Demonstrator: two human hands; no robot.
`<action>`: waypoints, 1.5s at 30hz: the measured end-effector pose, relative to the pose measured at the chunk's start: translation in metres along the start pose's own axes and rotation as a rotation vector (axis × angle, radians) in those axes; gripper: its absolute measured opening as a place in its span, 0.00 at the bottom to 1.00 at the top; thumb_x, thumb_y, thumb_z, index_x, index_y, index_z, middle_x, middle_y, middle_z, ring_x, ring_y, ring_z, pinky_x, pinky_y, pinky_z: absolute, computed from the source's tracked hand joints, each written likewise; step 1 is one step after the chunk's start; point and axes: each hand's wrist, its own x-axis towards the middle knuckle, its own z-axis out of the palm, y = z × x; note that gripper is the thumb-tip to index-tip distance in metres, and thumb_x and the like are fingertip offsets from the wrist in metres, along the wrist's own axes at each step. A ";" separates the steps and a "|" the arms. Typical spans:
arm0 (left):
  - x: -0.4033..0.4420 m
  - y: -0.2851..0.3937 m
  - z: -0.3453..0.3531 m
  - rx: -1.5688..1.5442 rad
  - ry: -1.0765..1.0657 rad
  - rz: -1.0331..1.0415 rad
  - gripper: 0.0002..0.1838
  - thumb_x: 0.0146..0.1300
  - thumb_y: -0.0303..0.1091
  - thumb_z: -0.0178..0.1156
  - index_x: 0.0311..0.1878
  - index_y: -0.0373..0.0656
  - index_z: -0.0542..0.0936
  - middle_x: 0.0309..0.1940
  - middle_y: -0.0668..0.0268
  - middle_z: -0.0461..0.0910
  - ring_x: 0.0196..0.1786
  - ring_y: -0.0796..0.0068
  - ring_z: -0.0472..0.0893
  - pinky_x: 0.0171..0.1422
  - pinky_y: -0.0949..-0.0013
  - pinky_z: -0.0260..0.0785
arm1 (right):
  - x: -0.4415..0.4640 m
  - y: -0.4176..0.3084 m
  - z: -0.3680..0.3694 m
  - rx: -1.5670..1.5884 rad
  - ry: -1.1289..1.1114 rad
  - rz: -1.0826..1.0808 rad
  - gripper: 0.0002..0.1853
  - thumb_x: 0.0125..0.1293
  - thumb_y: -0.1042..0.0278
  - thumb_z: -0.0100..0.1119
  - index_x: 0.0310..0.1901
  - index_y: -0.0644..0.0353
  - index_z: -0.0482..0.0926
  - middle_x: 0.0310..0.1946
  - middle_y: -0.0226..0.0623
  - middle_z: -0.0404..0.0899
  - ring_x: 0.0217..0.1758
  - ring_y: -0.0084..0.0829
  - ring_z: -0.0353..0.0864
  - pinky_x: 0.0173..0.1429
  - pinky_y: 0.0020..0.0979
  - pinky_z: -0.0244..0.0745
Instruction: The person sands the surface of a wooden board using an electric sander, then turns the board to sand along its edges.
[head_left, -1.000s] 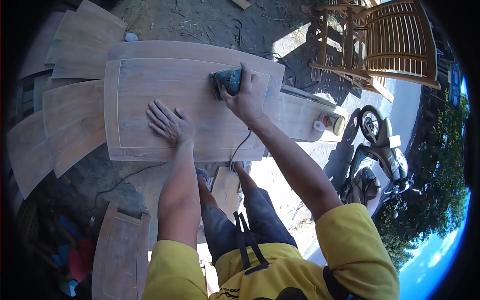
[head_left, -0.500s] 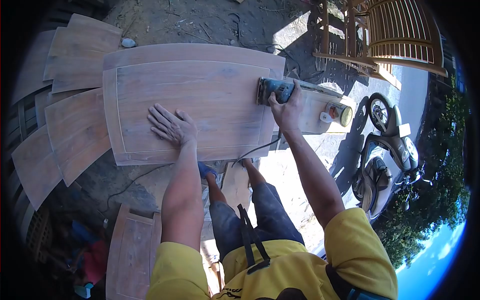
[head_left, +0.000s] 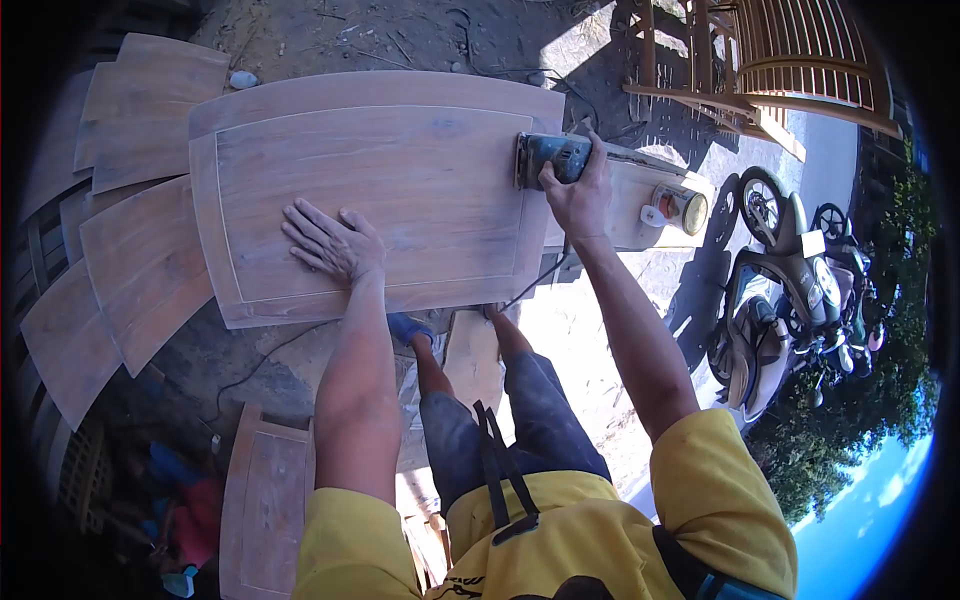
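Note:
A wide wooden panel (head_left: 400, 160) with a pale rectangular line near its edges lies flat in front of me. My left hand (head_left: 335, 243) rests on its near left part, palm down with fingers spread. At the panel's right end, my right hand (head_left: 580, 190) grips a blue-green power sander (head_left: 550, 160). The sander sits on the panel's right border, and its dark cord (head_left: 540, 278) hangs down over the near edge. The sander's underside is hidden.
Several thin wooden panels (head_left: 150, 270) lean at left; another panel (head_left: 265, 510) lies below. A can (head_left: 688, 210) stands on a board (head_left: 630, 190) at right. Beyond are wooden slatted furniture (head_left: 780, 50) and a parked motorcycle (head_left: 770, 290). A person in red (head_left: 195, 520) is at lower left.
The view has shifted slightly, so the panel sits higher and further left. A second motorbike now shows behind the parked one. Both hands keep nearly the same places on the panel and sander.

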 end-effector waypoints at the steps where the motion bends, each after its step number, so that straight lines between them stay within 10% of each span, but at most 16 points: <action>1: -0.001 -0.001 0.001 -0.006 0.005 0.003 0.43 0.79 0.51 0.46 0.90 0.42 0.50 0.92 0.55 0.43 0.92 0.47 0.40 0.92 0.37 0.33 | 0.019 -0.001 0.000 0.002 -0.009 0.038 0.47 0.58 0.58 0.78 0.77 0.58 0.65 0.50 0.61 0.78 0.51 0.61 0.85 0.54 0.55 0.83; 15: 0.000 0.001 0.000 -0.001 0.024 0.004 0.43 0.79 0.50 0.47 0.90 0.41 0.49 0.92 0.55 0.43 0.92 0.46 0.41 0.92 0.37 0.32 | -0.090 0.008 -0.035 -0.005 -0.198 -0.037 0.49 0.60 0.60 0.78 0.79 0.60 0.61 0.52 0.57 0.75 0.47 0.60 0.85 0.48 0.54 0.85; 24: -0.001 0.000 0.003 0.024 0.039 0.010 0.42 0.79 0.50 0.48 0.90 0.42 0.50 0.91 0.56 0.45 0.92 0.47 0.42 0.92 0.37 0.35 | 0.000 -0.054 0.010 0.054 -0.071 0.113 0.47 0.59 0.59 0.77 0.77 0.60 0.63 0.53 0.60 0.76 0.46 0.61 0.85 0.49 0.57 0.85; 26: -0.003 0.000 0.005 0.032 0.044 0.022 0.42 0.79 0.50 0.48 0.90 0.42 0.51 0.91 0.56 0.45 0.92 0.47 0.43 0.92 0.37 0.35 | -0.011 -0.059 0.035 0.090 0.070 -0.245 0.51 0.56 0.60 0.79 0.79 0.53 0.61 0.57 0.62 0.73 0.48 0.64 0.85 0.49 0.58 0.86; 29: 0.000 -0.002 0.002 0.049 0.017 0.038 0.43 0.79 0.50 0.47 0.90 0.42 0.49 0.92 0.55 0.44 0.92 0.47 0.41 0.92 0.38 0.34 | -0.036 -0.087 0.030 0.163 -0.314 -0.155 0.49 0.58 0.58 0.79 0.80 0.55 0.63 0.54 0.61 0.75 0.54 0.62 0.81 0.57 0.56 0.82; 45: -0.001 0.000 0.008 0.062 0.080 0.031 0.42 0.80 0.51 0.46 0.90 0.43 0.51 0.91 0.53 0.46 0.92 0.49 0.44 0.91 0.38 0.36 | -0.006 0.008 -0.015 0.032 -0.077 0.089 0.47 0.60 0.55 0.78 0.78 0.52 0.63 0.52 0.60 0.76 0.44 0.64 0.87 0.47 0.59 0.85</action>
